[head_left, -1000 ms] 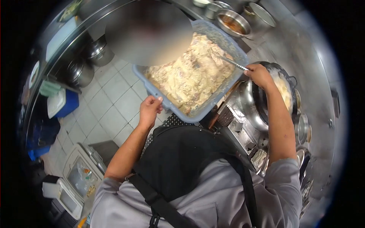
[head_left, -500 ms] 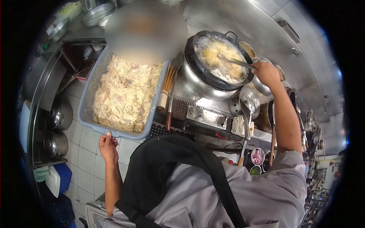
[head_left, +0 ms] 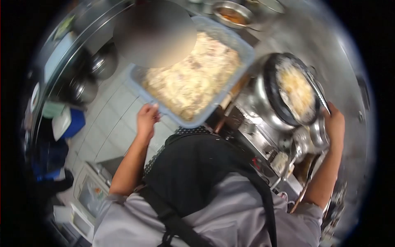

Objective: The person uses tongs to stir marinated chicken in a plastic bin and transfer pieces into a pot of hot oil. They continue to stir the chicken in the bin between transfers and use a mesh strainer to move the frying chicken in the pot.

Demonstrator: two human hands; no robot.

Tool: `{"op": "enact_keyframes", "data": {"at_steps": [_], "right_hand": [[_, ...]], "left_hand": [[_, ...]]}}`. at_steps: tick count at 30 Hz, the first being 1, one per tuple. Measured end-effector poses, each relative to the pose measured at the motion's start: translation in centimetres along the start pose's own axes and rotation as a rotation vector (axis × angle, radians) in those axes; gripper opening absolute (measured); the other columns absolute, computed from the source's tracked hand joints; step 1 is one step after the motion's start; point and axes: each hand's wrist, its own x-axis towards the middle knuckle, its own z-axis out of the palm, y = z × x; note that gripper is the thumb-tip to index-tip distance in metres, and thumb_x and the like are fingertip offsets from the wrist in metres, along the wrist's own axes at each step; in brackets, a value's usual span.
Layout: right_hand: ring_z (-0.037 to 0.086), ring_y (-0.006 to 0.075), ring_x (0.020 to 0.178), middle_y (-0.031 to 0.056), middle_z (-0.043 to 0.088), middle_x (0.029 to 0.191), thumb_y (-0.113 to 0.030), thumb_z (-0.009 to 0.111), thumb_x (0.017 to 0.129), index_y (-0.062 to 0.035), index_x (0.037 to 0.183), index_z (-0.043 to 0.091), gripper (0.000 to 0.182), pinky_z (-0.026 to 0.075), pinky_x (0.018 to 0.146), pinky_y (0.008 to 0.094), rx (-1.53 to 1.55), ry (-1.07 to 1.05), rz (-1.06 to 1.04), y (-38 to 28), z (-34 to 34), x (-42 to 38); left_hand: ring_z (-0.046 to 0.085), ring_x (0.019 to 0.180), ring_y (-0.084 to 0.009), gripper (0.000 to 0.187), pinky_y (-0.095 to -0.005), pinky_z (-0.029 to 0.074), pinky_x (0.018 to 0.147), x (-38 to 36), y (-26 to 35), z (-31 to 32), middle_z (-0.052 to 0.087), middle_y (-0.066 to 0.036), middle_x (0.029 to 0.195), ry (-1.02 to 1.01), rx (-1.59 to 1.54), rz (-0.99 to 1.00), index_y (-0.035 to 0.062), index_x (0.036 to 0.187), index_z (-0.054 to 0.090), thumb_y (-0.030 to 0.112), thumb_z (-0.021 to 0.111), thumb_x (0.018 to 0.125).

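Note:
My left hand [head_left: 147,119] is closed at the near edge of a blue-grey plastic tub [head_left: 176,119], its thumb at the rim and its fingers curled. Pale, batter-coated pieces that look like raw meat [head_left: 197,74] fill the tub, and a blurred patch covers its far left part. In my right hand [head_left: 335,121] is a pair of metal tongs [head_left: 317,89], reaching along the right rim of a black wok [head_left: 273,84]. Yellowish pieces [head_left: 297,90] are frying in foaming oil inside the wok. Motion blurs the tongs' tips.
A metal bowl with orange-brown contents [head_left: 232,15] stands beyond the tub. Ladles and strainers [head_left: 299,144] lie near the stove at right. Steel pots [head_left: 84,88] sit on a shelf at left, with a blue-and-white box [head_left: 72,123] below.
The view has turned, so the tub and wok appear farther right. The tongs have swung from the middle of the oil to the wok's right rim. My left hand stays at the tub's edge.

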Motion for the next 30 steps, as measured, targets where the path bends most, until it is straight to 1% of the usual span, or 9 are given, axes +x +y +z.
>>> {"op": "enact_keyframes", "data": {"at_steps": [4,8,12,15,17,21,23,26,30], "right_hand": [[0.065,0.036,0.101,0.0216,0.068,0.107,-0.026,0.066,0.088,-0.0059,0.119,0.066,0.037,0.048,0.089,0.0391,0.327,-0.166,-0.267,-11.5,1.2,1.2],[0.064,0.0383,0.094,0.0221,0.068,0.101,-0.028,0.064,0.088,-0.0047,0.109,0.069,0.031,0.049,0.084,0.042,0.473,-0.513,-0.427,-22.4,9.0,4.2],[0.065,0.0337,0.071,0.0218,0.067,0.084,-0.032,0.062,0.091,0.0008,0.1,0.069,0.035,0.05,0.066,0.0438,0.408,-0.706,-0.465,-30.0,17.8,9.8],[0.058,0.0292,0.055,0.0175,0.063,0.07,-0.035,0.062,0.093,0.0,0.093,0.07,0.036,0.043,0.049,0.0445,0.351,-0.937,-0.272,-33.4,22.1,11.7],[0.051,0.0247,0.048,0.0134,0.059,0.066,-0.034,0.061,0.094,-0.0025,0.089,0.071,0.033,0.035,0.04,0.0428,0.814,-1.11,0.051,-34.7,23.0,11.2],[0.059,0.0261,0.057,0.0143,0.064,0.073,-0.033,0.064,0.092,-0.0019,0.096,0.07,0.032,0.043,0.049,0.0422,0.784,-0.937,-0.107,-35.7,23.9,10.2],[0.066,0.0296,0.073,0.0151,0.069,0.082,-0.032,0.064,0.091,-0.0052,0.106,0.068,0.031,0.05,0.063,0.0417,0.672,-0.621,-0.441,-35.7,24.5,10.0],[0.067,0.033,0.09,0.0152,0.07,0.093,-0.031,0.063,0.09,-0.0094,0.109,0.068,0.029,0.051,0.077,0.0422,0.399,-0.352,-0.541,-35.8,17.9,7.6],[0.065,0.0357,0.089,0.015,0.069,0.094,-0.028,0.06,0.091,-0.0127,0.107,0.068,0.024,0.05,0.075,0.0462,0.31,-0.2,-0.641,-33.5,12.8,6.2]], "left_hand": [[0.053,0.06,-0.0099,0.023,-0.0234,0.042,0.053,0.3,-0.2,0.1,0.056,-0.001,0.069,-0.004,-0.065,0.013,0.0085,0.077,0.055,0.02,0.066,0.093],[0.053,0.06,-0.0087,0.022,-0.0227,0.042,0.054,0.4,-0.3,-0.3,0.058,-0.001,0.07,-0.041,-0.069,0.013,0.0084,0.077,0.055,0.019,0.067,0.092],[0.053,0.059,-0.0078,0.022,-0.0223,0.042,0.053,0.2,0.1,-0.4,0.058,0.0,0.069,-0.054,-0.028,0.014,0.0085,0.079,0.055,0.02,0.067,0.092],[0.053,0.059,-0.0071,0.021,-0.022,0.042,0.053,0.3,0.5,-0.4,0.058,0.0,0.069,-0.057,-0.003,-0.001,0.0087,0.079,0.056,0.019,0.067,0.092],[0.053,0.059,-0.0073,0.021,-0.0221,0.042,0.053,0.3,0.6,-0.4,0.058,0.0,0.069,-0.055,-0.007,-0.013,0.009,0.078,0.056,0.019,0.067,0.093],[0.053,0.059,-0.0072,0.021,-0.0219,0.042,0.054,0.3,0.7,-0.6,0.058,0.0,0.068,-0.078,-0.029,-0.035,0.009,0.078,0.056,0.019,0.067,0.093],[0.053,0.059,-0.007,0.021,-0.0218,0.042,0.054,0.4,0.7,-0.7,0.058,0.001,0.068,-0.095,-0.038,-0.037,0.009,0.078,0.056,0.019,0.067,0.093],[0.053,0.059,-0.0068,0.021,-0.0214,0.042,0.054,0.5,0.8,-0.8,0.058,0.001,0.067,-0.104,-0.035,-0.037,0.0091,0.078,0.056,0.019,0.067,0.093],[0.053,0.059,-0.0069,0.021,-0.0214,0.042,0.054,0.4,0.9,-0.7,0.058,0.001,0.067,-0.098,-0.019,-0.044,0.0091,0.077,0.056,0.019,0.067,0.093]]}}
